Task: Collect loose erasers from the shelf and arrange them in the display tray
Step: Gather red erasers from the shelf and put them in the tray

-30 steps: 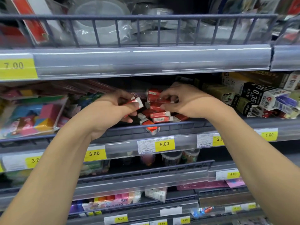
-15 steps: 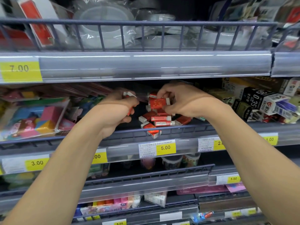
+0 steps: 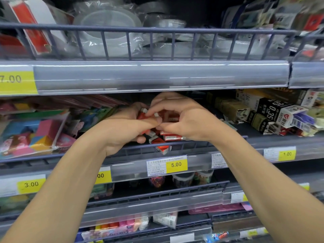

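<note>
Several small erasers in red sleeves (image 3: 171, 137) lie loose on the middle shelf behind its grey rail (image 3: 191, 146). One eraser (image 3: 163, 149) pokes out through the rail. My left hand (image 3: 126, 130) grips a bunch of red erasers (image 3: 142, 114) with curled fingers. My right hand (image 3: 182, 118) meets it from the right, its fingertips pinching an eraser (image 3: 156, 114) at the top of that bunch. The hands touch at the thumbs. No display tray shows in this view.
Colourful packs (image 3: 35, 134) fill the shelf's left part, black and white lead boxes (image 3: 273, 113) the right. The shelf above (image 3: 157, 76) hangs low over my hands and holds wrapped tape rolls (image 3: 108, 32). Price tags line the rail (image 3: 176, 164).
My right hand lifted an eraser off the pile and brought it left to the bunch in my left hand. The hands, apart before, now touch. The camera moved closer.
</note>
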The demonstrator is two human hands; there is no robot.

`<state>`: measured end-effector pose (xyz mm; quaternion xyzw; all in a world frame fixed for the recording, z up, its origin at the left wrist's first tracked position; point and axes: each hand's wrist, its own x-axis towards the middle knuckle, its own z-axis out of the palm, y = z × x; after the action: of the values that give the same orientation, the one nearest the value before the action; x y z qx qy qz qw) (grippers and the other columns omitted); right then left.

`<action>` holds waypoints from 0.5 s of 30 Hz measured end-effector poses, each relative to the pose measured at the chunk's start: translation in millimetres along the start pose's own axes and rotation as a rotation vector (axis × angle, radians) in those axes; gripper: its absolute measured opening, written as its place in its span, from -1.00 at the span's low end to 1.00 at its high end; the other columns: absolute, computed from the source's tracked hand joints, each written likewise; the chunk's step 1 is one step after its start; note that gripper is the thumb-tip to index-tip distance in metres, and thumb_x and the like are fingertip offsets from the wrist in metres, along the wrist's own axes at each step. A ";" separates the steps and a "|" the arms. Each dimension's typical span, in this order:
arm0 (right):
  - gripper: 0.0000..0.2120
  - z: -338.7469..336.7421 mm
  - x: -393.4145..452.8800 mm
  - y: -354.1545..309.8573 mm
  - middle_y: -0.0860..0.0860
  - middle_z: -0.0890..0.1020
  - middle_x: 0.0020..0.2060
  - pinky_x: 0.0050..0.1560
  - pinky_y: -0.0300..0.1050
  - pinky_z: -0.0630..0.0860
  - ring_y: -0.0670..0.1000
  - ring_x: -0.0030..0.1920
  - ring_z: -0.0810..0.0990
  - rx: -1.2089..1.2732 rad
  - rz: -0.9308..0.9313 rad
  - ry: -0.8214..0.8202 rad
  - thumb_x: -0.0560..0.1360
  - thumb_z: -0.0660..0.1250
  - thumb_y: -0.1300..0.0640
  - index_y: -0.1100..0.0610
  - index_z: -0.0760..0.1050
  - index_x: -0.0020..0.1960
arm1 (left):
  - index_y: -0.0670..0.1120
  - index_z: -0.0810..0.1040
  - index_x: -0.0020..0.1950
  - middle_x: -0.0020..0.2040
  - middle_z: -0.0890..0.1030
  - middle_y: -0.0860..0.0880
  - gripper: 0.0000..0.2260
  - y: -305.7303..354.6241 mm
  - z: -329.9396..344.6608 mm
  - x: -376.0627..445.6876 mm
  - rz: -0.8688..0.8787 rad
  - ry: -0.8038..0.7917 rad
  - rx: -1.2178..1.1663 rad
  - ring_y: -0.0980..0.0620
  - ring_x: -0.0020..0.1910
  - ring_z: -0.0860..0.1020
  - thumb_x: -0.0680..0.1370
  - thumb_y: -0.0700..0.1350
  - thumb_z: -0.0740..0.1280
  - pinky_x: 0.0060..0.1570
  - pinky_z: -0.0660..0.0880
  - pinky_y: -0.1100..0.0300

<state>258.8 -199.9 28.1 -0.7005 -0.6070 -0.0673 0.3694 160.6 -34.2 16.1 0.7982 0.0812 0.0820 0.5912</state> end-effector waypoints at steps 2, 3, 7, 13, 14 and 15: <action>-0.65 -8.8 -1.7 8.8 -0.16 0.63 0.04 0.00 -0.49 0.37 -0.34 -0.04 0.55 0.014 0.173 0.018 0.45 0.49 0.26 -0.03 0.62 0.18 | -0.04 0.55 0.26 -0.38 0.59 0.14 -0.71 -2.2 -1.7 1.5 -0.007 0.034 -0.093 0.23 -0.40 0.55 0.56 -0.11 0.48 -0.43 0.45 0.30; -0.64 -14.5 -1.7 15.2 -0.25 0.61 -0.01 -0.11 -0.55 0.34 -0.42 -0.14 0.52 -0.021 0.290 0.023 0.47 0.48 0.19 -0.11 0.59 0.21 | -0.02 0.58 0.22 -0.40 0.57 0.13 -0.75 -3.0 -3.5 1.9 -0.006 0.053 -0.131 0.22 -0.41 0.55 0.56 -0.14 0.48 -0.43 0.45 0.29; -0.55 -26.8 -0.9 39.6 -0.14 0.55 0.24 -0.02 -0.46 0.32 -0.21 0.12 0.50 -0.361 0.542 -0.111 0.54 0.40 -0.04 -0.16 0.45 0.41 | 0.04 0.65 0.03 -0.38 0.59 0.14 -0.82 -4.4 -8.9 5.6 0.010 0.115 -0.173 0.23 -0.36 0.59 0.55 -0.24 0.48 -0.38 0.53 0.26; -0.39 -20.6 3.2 50.8 -0.01 0.48 0.41 0.10 -0.23 0.37 0.02 0.29 0.50 -0.392 0.609 -0.197 0.55 0.33 -0.16 -0.09 0.27 0.55 | 0.05 0.61 -0.10 -0.16 0.64 -0.03 -0.73 -7.4 -7.9 13.5 0.031 0.158 -0.153 0.16 -0.31 0.59 0.52 -0.35 0.40 -0.35 0.56 0.24; -0.37 -21.0 4.5 51.9 -0.02 0.47 0.43 0.13 -0.22 0.37 0.02 0.32 0.49 -0.386 0.614 -0.186 0.55 0.32 -0.19 -0.08 0.26 0.56 | 0.06 0.61 -0.10 -0.14 0.64 -0.04 -0.73 -8.0 -7.7 14.2 0.031 0.162 -0.149 0.14 -0.29 0.58 0.52 -0.34 0.39 -0.36 0.56 0.24; -0.36 -21.1 6.5 52.8 -0.04 0.44 0.45 0.18 -0.21 0.36 0.02 0.36 0.46 -0.390 0.621 -0.180 0.55 0.31 -0.23 -0.08 0.25 0.56 | 0.07 0.61 -0.11 -0.12 0.65 -0.05 -0.73 -8.6 -7.7 14.9 0.031 0.164 -0.149 0.12 -0.26 0.58 0.52 -0.34 0.39 -0.36 0.56 0.24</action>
<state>315.5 -206.8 23.8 -0.9114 -0.3713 -0.0045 0.1771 173.1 -21.2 10.6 0.7437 0.1108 0.1621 0.6390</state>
